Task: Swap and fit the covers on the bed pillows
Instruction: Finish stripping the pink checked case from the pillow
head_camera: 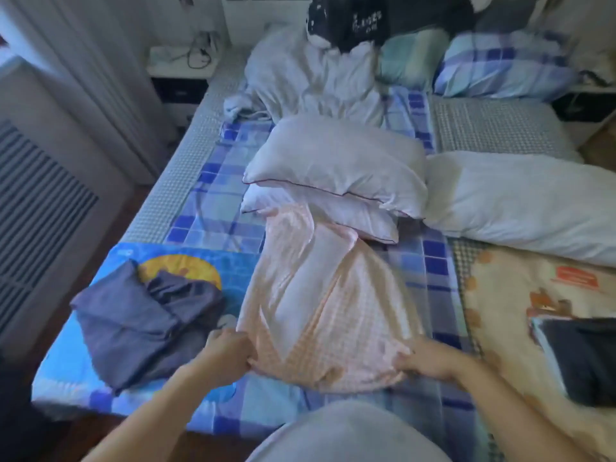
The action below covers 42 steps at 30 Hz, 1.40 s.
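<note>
A pink checked pillow cover (320,295) lies lengthwise on the bed, bulging at its near end. My left hand (230,353) grips its near left corner and my right hand (430,360) grips its near right corner. Just beyond the cover, two bare white pillows (336,168) with dark piping are stacked, and a third white pillow (526,201) lies to their right. A crumpled dark blue cover (140,321) sits at the left of the pink one.
The bed carries a blue checked sheet (213,198), a rumpled white duvet (306,75) and a checked pillow (500,65) at the head. A dark object (580,355) lies at the right on a patterned blanket. A radiator (36,208) stands at the left.
</note>
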Tool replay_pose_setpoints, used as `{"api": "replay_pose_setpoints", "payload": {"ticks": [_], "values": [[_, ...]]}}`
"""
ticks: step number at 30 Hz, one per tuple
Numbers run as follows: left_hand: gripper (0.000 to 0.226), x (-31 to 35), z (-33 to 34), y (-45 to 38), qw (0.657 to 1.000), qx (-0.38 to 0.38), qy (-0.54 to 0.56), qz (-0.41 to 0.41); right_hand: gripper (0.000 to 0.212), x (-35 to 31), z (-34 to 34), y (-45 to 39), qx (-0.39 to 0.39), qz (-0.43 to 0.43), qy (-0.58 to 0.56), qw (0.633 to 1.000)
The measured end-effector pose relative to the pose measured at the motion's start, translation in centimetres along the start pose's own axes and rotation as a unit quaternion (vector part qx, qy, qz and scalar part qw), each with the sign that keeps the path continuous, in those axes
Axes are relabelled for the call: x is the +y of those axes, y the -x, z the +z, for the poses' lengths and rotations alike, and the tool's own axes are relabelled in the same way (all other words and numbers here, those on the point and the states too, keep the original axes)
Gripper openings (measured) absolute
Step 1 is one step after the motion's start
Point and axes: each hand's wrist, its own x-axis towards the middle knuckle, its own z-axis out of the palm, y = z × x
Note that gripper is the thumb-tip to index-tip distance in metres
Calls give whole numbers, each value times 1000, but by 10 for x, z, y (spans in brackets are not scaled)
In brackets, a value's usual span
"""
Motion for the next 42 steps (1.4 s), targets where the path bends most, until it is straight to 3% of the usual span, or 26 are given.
{"api": "replay_pose_setpoints", "payload": {"ticks": [3,6,9,10,13,14,16,18,20,23,25,26,28,31,34,37,39,42], "values": [[38,8,83,2,999,33,2,-25,44,31,43,-12,-32,42,72,996],[48,11,149,10,997,11,53,-51,32,58,64,-22,-38,78,138,987],[48,14,165,24,991,15,115,-70,26,69,70,-23,-56,119,208,969],[46,16,164,26,988,38,135,-69,18,69,68,-19,-68,139,259,954],[44,22,153,30,974,78,206,-41,54,61,66,-13,-139,218,431,865],[43,26,146,29,967,91,236,-18,60,51,65,-12,-157,226,441,854],[46,37,123,30,950,92,297,20,64,26,67,-19,-170,161,372,898],[48,48,96,31,937,88,335,52,79,-9,81,-28,-167,43,215,961],[48,58,70,32,919,126,363,92,88,-46,101,-32,-164,-47,142,975],[49,67,34,36,883,200,399,146,50,-76,126,-34,-19,-121,205,971],[44,68,17,40,864,253,403,166,30,-78,124,-33,63,-115,172,976],[41,67,12,41,861,270,397,167,33,-80,117,-31,65,-106,128,984],[41,63,7,42,860,288,388,162,42,-83,103,-28,35,-105,75,991],[43,60,7,43,862,286,383,169,20,-88,88,-26,-51,-107,108,987],[39,61,5,43,861,282,386,170,13,-86,83,-23,-92,-90,99,987],[37,58,4,41,859,280,400,157,18,-82,81,-14,-108,-112,21,988],[36,56,1,38,854,276,413,154,20,-86,75,-3,-156,-81,-63,982],[39,57,-3,37,848,258,438,147,41,-84,72,-2,-173,-39,-119,977]]}}
